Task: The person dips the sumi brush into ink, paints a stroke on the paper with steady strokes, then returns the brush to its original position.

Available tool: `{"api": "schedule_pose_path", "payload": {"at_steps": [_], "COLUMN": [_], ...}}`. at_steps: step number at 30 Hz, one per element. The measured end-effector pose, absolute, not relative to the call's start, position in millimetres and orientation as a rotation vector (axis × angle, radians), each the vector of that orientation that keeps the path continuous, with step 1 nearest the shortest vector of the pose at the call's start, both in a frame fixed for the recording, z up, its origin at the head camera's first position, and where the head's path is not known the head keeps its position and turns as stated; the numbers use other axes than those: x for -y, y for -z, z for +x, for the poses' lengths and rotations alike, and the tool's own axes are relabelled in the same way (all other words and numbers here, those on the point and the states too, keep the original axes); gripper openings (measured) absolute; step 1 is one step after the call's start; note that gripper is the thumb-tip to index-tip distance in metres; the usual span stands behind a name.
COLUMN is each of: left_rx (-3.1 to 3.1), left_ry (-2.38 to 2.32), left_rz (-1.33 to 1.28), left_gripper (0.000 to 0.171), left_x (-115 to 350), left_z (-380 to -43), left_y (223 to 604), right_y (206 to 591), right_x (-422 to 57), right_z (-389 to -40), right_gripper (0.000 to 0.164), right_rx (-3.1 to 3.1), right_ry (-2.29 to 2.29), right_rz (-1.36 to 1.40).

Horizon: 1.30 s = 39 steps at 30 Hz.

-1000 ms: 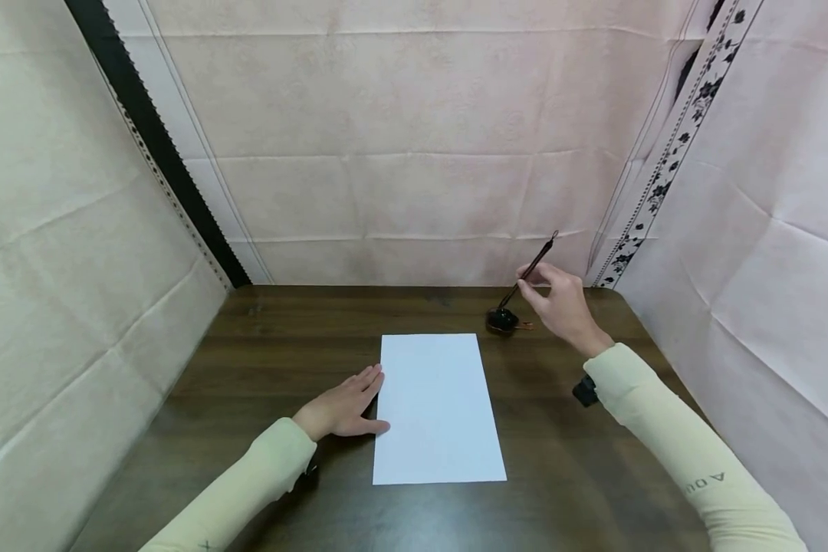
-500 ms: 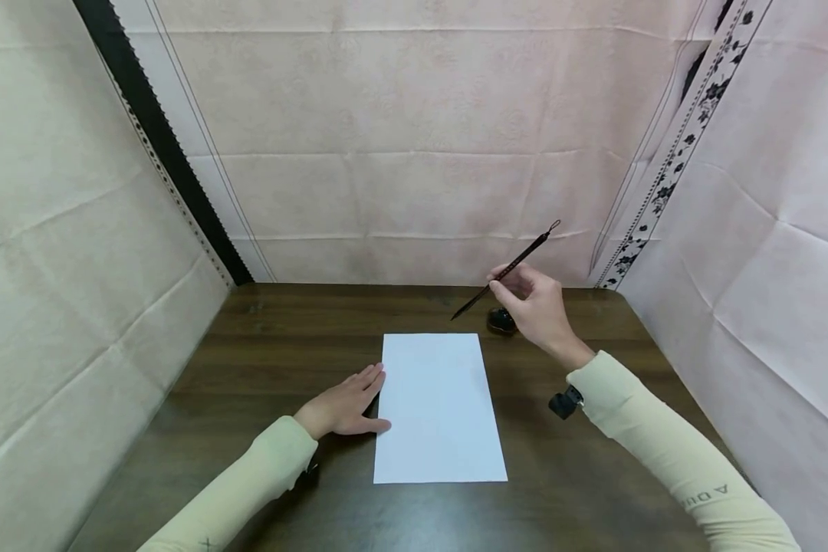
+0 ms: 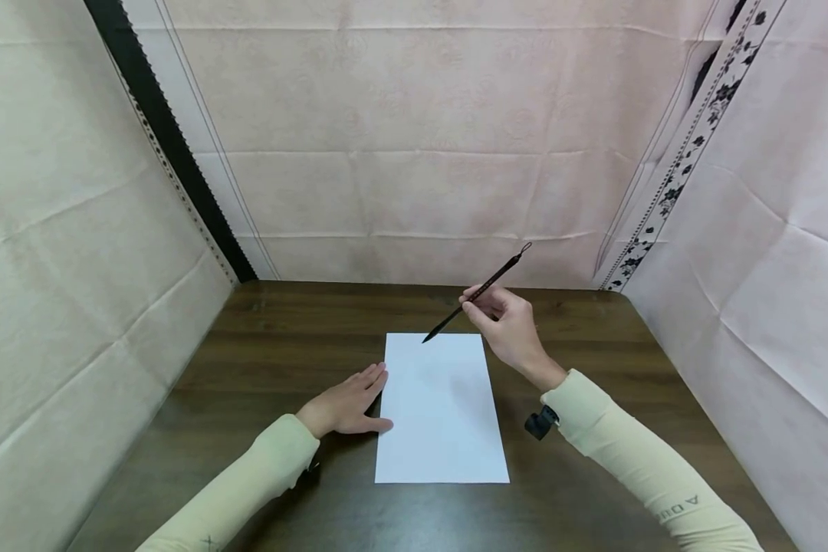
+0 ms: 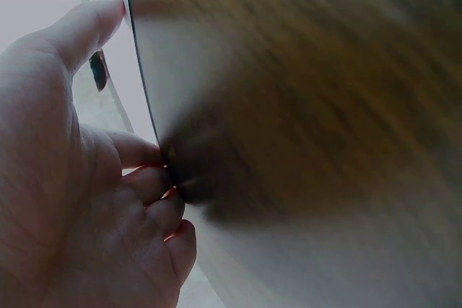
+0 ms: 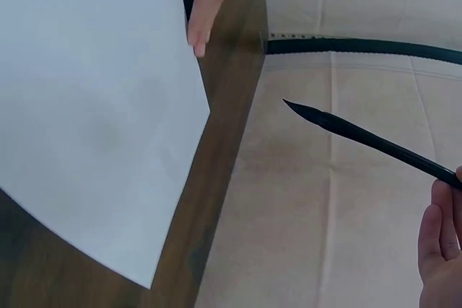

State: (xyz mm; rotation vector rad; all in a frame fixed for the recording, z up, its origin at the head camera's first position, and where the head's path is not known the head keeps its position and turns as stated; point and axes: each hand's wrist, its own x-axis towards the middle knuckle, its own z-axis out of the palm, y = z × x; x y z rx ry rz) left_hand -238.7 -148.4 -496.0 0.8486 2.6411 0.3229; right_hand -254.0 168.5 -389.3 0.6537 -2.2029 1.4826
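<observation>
A blank white sheet of paper (image 3: pixel 441 422) lies on the brown wooden table. My left hand (image 3: pixel 348 402) rests at its left edge, fingers stretched out, with the fingertips and thumb tip just over the edge. Between thumb and fingers, my right hand (image 3: pixel 510 330) pinches a dark ink brush (image 3: pixel 500 274) with a hanging loop on its upper end. The brush slants, its pointed dark tip down to the left, overlapping the sheet's top edge in the head view. In the right wrist view the brush's bristles (image 5: pixel 307 112) come to a fine point. The black ink pot is hidden behind my right hand.
The wooden table (image 3: pixel 303 322) ends at a back edge against a pale creased cloth wall (image 3: pixel 414 192). More cloth hangs at left and right, with a black strip (image 3: pixel 172 138) on the left. A small black device (image 3: pixel 541 422) sits at my right wrist.
My right hand has lifted the brush from the black ink pot and brought it left and nearer, over the top of the paper. My left hand has stayed at the sheet's edge.
</observation>
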Motion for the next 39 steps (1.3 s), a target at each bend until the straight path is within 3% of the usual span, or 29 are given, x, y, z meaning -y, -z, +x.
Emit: {"api": "schedule_pose_path", "payload": {"at_steps": [39], "left_rx": [-2.667], "left_ry": [-0.272], "left_rz": [0.789], "left_gripper": [0.101], "left_x": [146.0], "left_z": [-237.1], "left_y": [496.2], "right_y": [477.7], "right_x": [-127.6], "right_z": [-227.6], "right_gripper": [0.014], "right_rx": [2.314], "right_ry": [-1.568], "right_rz": [0.575]}}
